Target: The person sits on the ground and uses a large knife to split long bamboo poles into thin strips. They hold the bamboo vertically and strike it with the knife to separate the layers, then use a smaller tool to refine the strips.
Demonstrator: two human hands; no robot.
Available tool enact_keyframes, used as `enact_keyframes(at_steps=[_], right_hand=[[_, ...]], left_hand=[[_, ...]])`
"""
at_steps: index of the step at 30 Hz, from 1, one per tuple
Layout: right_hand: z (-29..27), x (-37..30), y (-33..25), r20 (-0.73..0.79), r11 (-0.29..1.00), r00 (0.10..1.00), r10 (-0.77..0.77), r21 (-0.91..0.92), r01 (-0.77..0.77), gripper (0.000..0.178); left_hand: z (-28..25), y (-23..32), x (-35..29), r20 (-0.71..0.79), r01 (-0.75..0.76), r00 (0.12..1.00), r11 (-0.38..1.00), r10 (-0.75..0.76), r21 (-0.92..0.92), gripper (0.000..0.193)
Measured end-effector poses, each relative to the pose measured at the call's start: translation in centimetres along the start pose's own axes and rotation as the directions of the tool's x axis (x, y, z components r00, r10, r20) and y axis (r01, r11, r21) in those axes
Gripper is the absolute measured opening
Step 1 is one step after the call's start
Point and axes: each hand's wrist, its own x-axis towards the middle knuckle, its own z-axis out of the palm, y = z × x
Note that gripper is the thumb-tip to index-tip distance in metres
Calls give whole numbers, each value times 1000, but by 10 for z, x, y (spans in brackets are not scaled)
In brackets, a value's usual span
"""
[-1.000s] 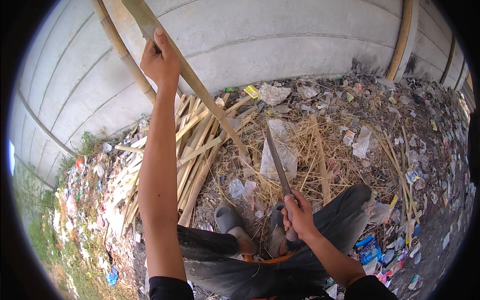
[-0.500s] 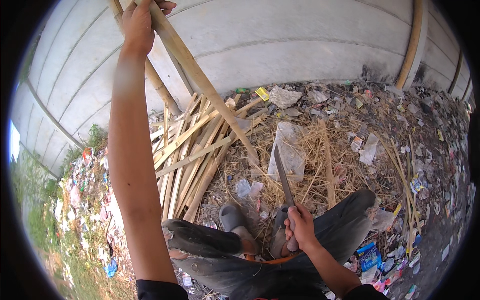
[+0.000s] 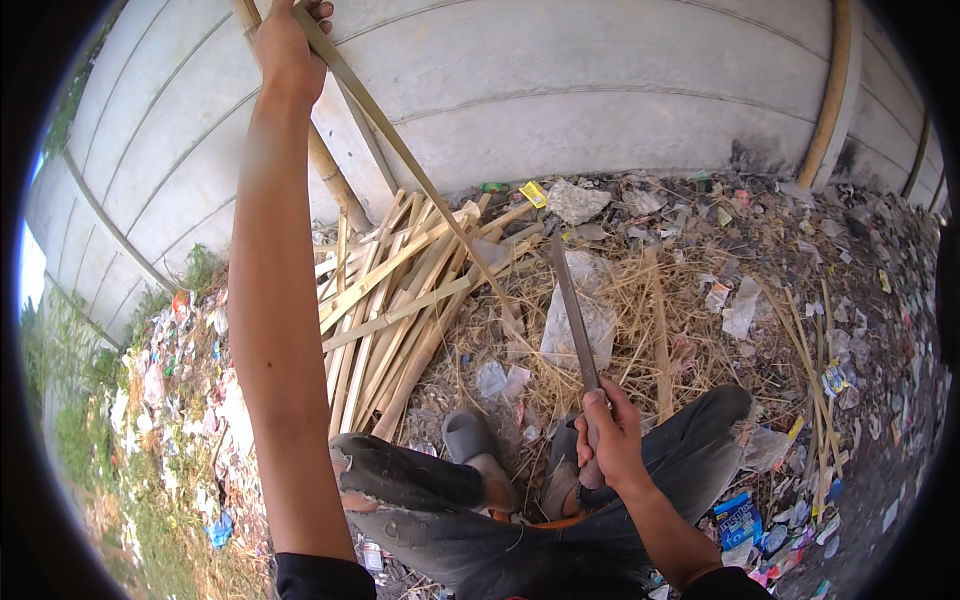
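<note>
Raised high at the upper left, my left hand (image 3: 288, 48) is closed around the top end of a long bamboo strip (image 3: 408, 158). The strip slants down to the right, its narrow edge toward me, and its lower end reaches the straw-strewn ground. Low in front of my right knee, my right hand (image 3: 612, 436) grips the handle of a long-bladed knife (image 3: 574, 318). The blade points up and away, apart from the strip, over a clear plastic sheet (image 3: 592, 335). Left of the strip lies a pile of split bamboo strips (image 3: 385, 315).
A grey concrete wall (image 3: 600, 110) with bamboo poles (image 3: 832, 100) against it stands at the back. Straw shavings (image 3: 625, 290), litter and a stone (image 3: 578, 202) cover the ground. My grey shoes (image 3: 468, 436) are close below the work. A blue packet (image 3: 738, 520) lies at right.
The bamboo strip has turned from its broad face to its narrow edge. My left hand shifted slightly right, and the knife has risen a little, its tip higher.
</note>
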Motion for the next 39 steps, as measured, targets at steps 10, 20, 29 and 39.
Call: enact_keyframes(at_steps=[10,20,29,39], right_hand=[[13,9,-37,66,995,993,-94,-33,96,45],[82,-4,-210,67,689,689,-721,-37,724,56],[100,32,-124,321,961,906,-274,48,274,44],[109,-5,-223,50,678,685,-727,208,705,53]], left_hand=[[44,16,-43,10,-304,921,700,390,646,38],[55,6,-36,16,-387,775,455,631,802,43],[90,10,-42,25,-409,779,477,627,778,52],[85,3,-37,37,-415,742,415,670,810,53]])
